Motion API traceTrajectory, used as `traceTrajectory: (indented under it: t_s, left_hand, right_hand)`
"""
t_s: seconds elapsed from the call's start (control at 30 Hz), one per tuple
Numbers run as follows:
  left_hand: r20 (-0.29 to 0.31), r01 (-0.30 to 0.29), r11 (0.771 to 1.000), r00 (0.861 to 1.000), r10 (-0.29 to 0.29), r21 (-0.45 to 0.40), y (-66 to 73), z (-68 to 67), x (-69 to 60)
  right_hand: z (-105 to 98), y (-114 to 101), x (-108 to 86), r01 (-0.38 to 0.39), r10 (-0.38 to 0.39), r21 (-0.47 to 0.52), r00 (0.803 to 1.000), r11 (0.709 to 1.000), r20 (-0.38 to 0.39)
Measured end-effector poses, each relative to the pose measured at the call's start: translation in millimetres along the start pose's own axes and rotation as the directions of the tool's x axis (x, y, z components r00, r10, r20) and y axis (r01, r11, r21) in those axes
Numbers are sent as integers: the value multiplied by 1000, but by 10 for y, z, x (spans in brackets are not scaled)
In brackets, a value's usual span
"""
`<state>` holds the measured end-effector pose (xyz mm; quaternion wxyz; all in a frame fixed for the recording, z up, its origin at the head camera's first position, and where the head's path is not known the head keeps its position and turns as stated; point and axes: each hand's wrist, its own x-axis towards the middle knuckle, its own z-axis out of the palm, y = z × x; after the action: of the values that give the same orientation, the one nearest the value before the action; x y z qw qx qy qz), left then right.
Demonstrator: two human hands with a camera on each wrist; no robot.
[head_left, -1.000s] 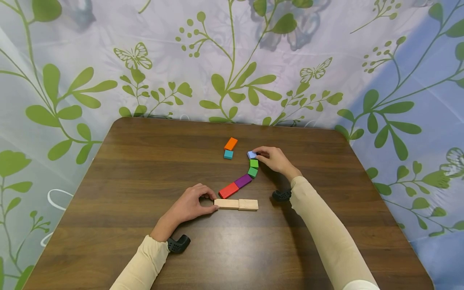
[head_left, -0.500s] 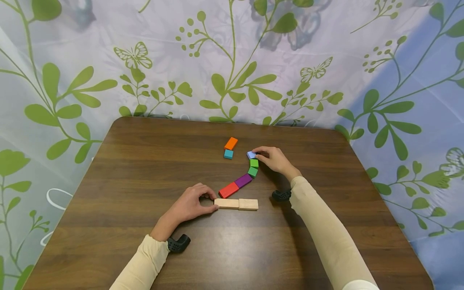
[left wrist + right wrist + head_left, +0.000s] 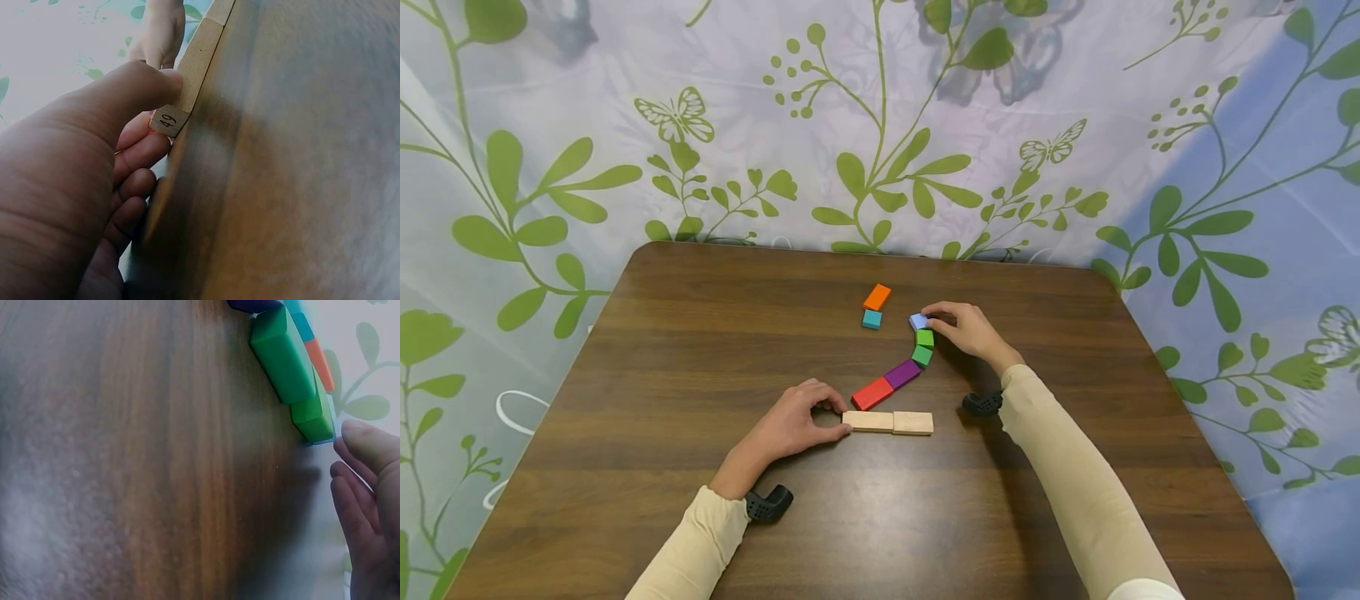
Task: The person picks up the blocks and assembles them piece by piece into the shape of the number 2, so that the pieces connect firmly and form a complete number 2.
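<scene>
My left hand (image 3: 793, 421) pinches the left end of a plain wooden block (image 3: 868, 422) between thumb and fingers. In the left wrist view, this block's end (image 3: 169, 120) carries the number 49. A second plain wooden block (image 3: 913, 423) lies end to end with it. Farther back, my right hand (image 3: 972, 329) holds a small light blue block (image 3: 917, 321) by its right side with thumb and fingertips. From there a curved row runs toward me: a light green block (image 3: 924, 339), a darker green block (image 3: 922, 357), a purple block (image 3: 902, 374) and a red block (image 3: 872, 393).
Left of the light blue block, a teal block (image 3: 872, 319) lies near an orange block (image 3: 877, 297). The brown wooden table (image 3: 715, 333) ends at a leaf-patterned cloth (image 3: 880, 125) behind it. Black devices, such as this wrist mount (image 3: 769, 504), hang below both wrists.
The light blue block has shifted very slightly left under my right fingertips. My left hand and the other blocks stay where they were.
</scene>
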<state>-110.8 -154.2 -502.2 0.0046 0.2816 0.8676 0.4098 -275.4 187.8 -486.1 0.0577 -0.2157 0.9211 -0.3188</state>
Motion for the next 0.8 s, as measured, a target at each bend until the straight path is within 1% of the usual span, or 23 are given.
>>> traceTrajectory:
  t_s: [0.23, 0.47, 0.57, 0.8]
  left_hand:
    - [3, 2, 1000, 1000, -2, 0, -8, 0, 2]
    - [-5, -15, 1000, 1000, 15, 1, -39, 9, -5]
    - [-6, -13, 1000, 1000, 13, 5, -42, 13, -5]
    - [0, 1, 1000, 1000, -1, 7, -40, 13, -6]
  right_hand:
    - [-18, -8, 38, 4, -4, -3, 1000, 1000, 0]
    - [-19, -88, 112, 51, -51, -1, 999, 999, -7]
    - [-12, -120, 144, 63, -63, -6, 998, 998, -8]
    - [-6, -192, 239, 59, -59, -16, 998, 998, -15]
